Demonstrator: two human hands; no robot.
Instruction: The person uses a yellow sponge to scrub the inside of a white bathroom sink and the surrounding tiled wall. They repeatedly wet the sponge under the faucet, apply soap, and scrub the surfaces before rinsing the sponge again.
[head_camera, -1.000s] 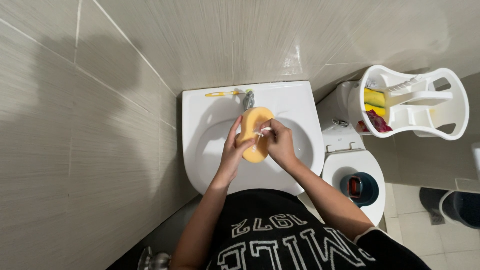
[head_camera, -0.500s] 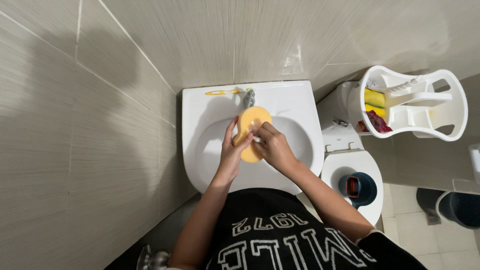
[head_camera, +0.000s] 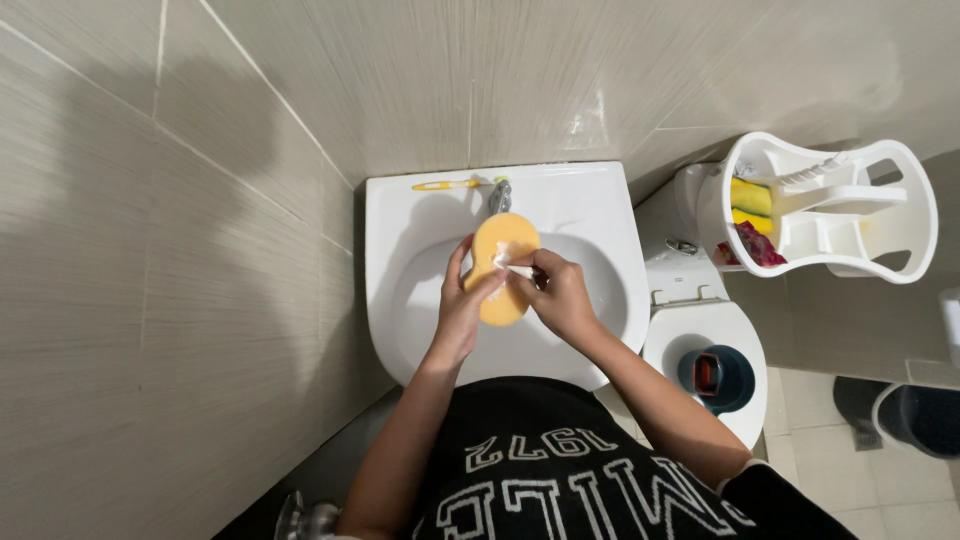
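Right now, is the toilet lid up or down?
Down. The white toilet lid lies flat, and a dark blue cup sits on top of it.

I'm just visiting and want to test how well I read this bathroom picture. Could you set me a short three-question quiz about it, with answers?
1. True or false: both hands are on the yellow sponge over the white sink.
2. What lies on the sink's back rim, left of the tap?
A. a yellow toothbrush
B. a comb
C. a razor
3. Fill the gap: a dark round container sits on the closed lid of the ____.

Key
1. True: the left hand grips the sponge's side and the right hand presses a small white piece, perhaps soap or foam, against it.
2. A, the yellow toothbrush.
3. Toilet.
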